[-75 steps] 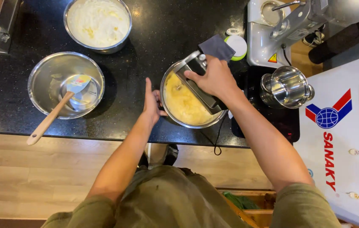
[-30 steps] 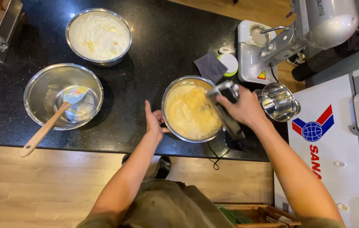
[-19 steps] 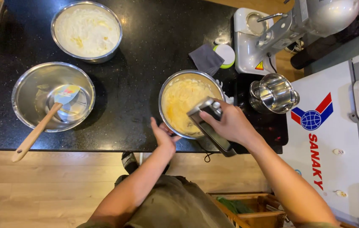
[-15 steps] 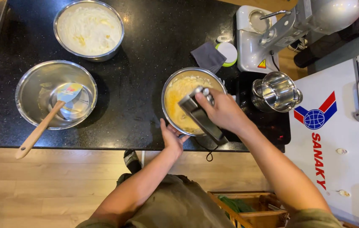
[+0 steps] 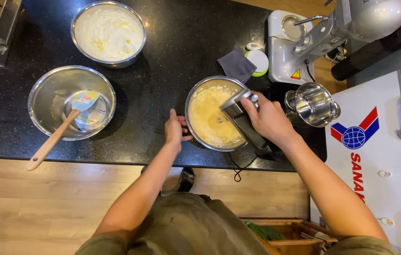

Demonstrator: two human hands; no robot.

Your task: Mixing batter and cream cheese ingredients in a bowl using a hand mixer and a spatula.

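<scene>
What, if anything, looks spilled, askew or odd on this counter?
Nothing stands out. The right hand holds the hand mixer in the batter bowl, the left hand steadies its rim, and no batter shows on the black counter. The spatula lies inside its own bowl.

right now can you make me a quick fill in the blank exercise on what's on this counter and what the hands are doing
1. The right hand holds a hand mixer over the bowl of ____ batter.
2. The left hand rests against the ____ side of the batter bowl's rim, as the camera sees it.
3. A spatula with a ____ handle lies in the empty steel bowl.
4. The bowl at the top holds a ____ whipped mixture.

Missing words: yellow; left; wooden; white
</scene>
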